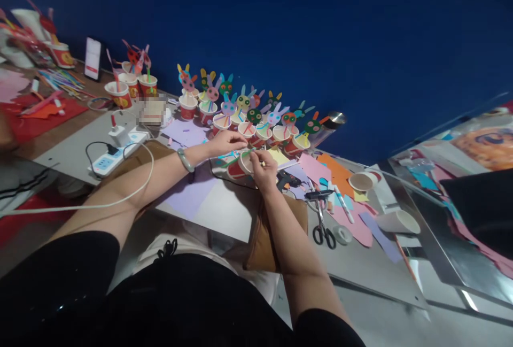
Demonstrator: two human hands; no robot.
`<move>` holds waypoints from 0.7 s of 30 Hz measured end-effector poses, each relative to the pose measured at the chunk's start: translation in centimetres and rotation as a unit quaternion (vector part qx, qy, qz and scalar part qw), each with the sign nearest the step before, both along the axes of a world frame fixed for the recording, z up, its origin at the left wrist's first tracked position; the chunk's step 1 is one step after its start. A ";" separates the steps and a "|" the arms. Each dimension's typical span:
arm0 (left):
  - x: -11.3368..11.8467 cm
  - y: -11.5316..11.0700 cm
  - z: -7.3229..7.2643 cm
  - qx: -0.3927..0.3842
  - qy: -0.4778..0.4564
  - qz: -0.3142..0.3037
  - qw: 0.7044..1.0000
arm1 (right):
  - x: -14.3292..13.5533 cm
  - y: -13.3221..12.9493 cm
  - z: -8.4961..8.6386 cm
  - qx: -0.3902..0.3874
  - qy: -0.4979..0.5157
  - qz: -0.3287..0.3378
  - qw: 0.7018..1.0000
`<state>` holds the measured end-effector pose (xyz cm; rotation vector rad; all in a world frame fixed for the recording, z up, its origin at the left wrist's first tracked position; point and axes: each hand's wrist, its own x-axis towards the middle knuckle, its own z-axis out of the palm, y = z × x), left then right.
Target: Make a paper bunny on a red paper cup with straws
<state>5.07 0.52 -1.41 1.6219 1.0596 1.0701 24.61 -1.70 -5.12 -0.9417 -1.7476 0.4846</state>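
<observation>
A red-and-white paper cup (235, 171) sits in front of me on the table, its mouth tilted toward my right hand. My right hand (264, 169) is closed at the cup's rim, fingers pinched near a thin green strip (249, 153). Just left of and above the cup, my left hand (226, 143) has its fingers stretched out, with nothing visible in them. Behind both hands stand several finished cups (263, 132) with colourful paper rabbit heads (274, 116) on strips. Lilac paper (190, 192) lies under my left forearm.
A glue gun (287, 180), scissors (321, 229) and a tape roll (342, 234) lie to the right among coloured paper scraps. Bare paper cups (398, 222) lie farther right. At left are a power strip (105, 162) with a white cable crossing my arm, and a phone (92, 58).
</observation>
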 end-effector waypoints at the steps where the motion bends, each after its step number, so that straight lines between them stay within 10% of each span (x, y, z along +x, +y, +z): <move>1: 0.5 -0.2 0.1 0.024 -0.005 -0.015 1.000 | 0.0 0.0 -0.1 0.015 -0.021 0.002 1.000; 21: 0.8 -0.1 -0.6 0.077 0.042 -0.091 0.992 | -0.1 -0.9 -0.4 0.007 -0.089 -0.037 0.995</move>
